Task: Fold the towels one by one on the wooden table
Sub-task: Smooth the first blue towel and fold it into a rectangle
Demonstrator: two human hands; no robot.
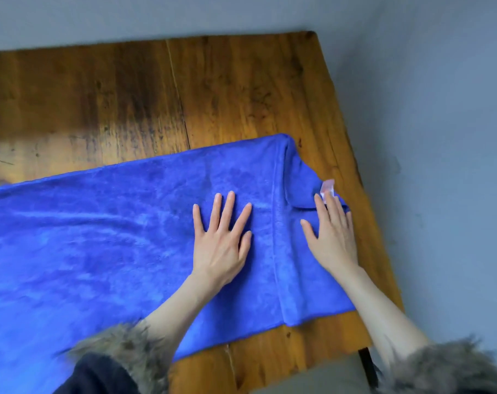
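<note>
Both hands, left (218, 245) and right (331, 237), press flat-fingered on the blue towel (99, 237); its label (327, 189) is unreadable.

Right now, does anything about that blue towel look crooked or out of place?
Yes. The blue towel has a messy right end: its far corner is folded over unevenly, with a small pale label sticking out by the right hand. Both hands lie flat on the towel; the left hand presses its middle.
</note>
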